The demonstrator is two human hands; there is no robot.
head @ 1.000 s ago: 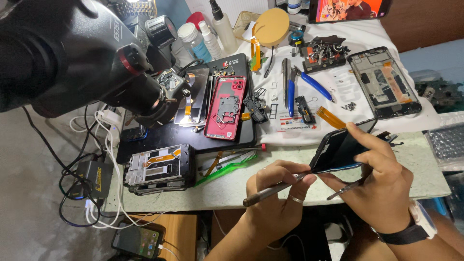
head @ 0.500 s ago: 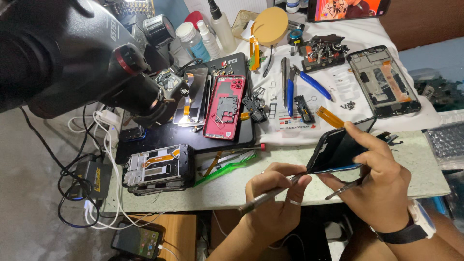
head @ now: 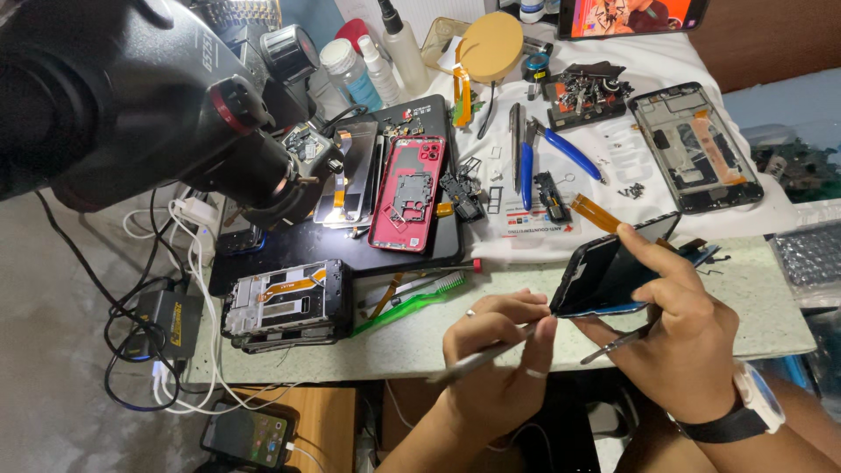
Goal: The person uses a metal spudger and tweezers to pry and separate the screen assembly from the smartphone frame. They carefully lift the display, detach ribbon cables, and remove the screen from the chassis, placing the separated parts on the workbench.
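My right hand (head: 679,328) grips a dark phone screen assembly (head: 609,267), tilted up on edge over the table's front edge, with an orange flex cable (head: 594,212) trailing from its top. A thin metal tweezer (head: 618,342) is tucked under the same hand. My left hand (head: 495,350) holds a slim grey metal tool (head: 477,359) whose tip meets the lower left corner of the screen. There is a ring on one left finger and a watch (head: 753,398) on my right wrist.
A black microscope (head: 149,105) looms at the upper left above a black mat (head: 342,236) with a red phone back (head: 407,193). A phone frame (head: 285,302), green pry tool (head: 407,305), blue pliers (head: 547,149), bottles (head: 350,70) and another open phone (head: 696,149) lie around. Cables hang at the left.
The left hand has shifted slightly right, bringing the tool tip up to the screen's corner. The right hand keeps the screen in nearly the same place.
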